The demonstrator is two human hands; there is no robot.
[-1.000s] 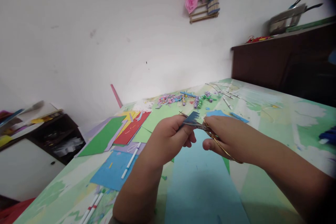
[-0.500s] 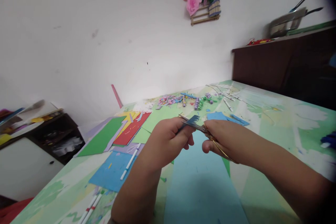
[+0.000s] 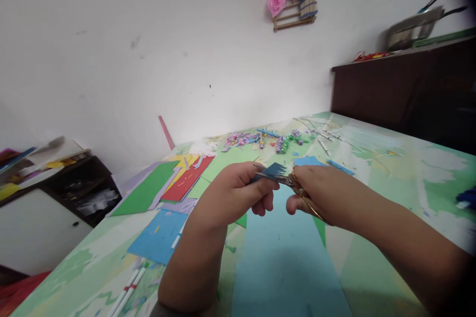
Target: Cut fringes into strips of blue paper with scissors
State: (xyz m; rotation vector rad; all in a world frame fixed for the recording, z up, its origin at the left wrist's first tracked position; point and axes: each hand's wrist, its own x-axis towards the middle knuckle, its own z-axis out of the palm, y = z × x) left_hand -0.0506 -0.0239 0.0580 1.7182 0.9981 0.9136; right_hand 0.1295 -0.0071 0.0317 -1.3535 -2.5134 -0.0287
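Above the worktop (image 3: pixel 401 173), well in from its left edge, a fringed blue paper (image 3: pixel 274 171) is pinched by the left hand (image 3: pixel 241 189); gold-handled scissors (image 3: pixel 291 180) are gripped in the curled right hand (image 3: pixel 320 190), blades at the paper. Below, a light-blue sheet (image 3: pixel 286 257) is laid; toward the far edge, curled pieces (image 3: pixel 279 145) are scattered.
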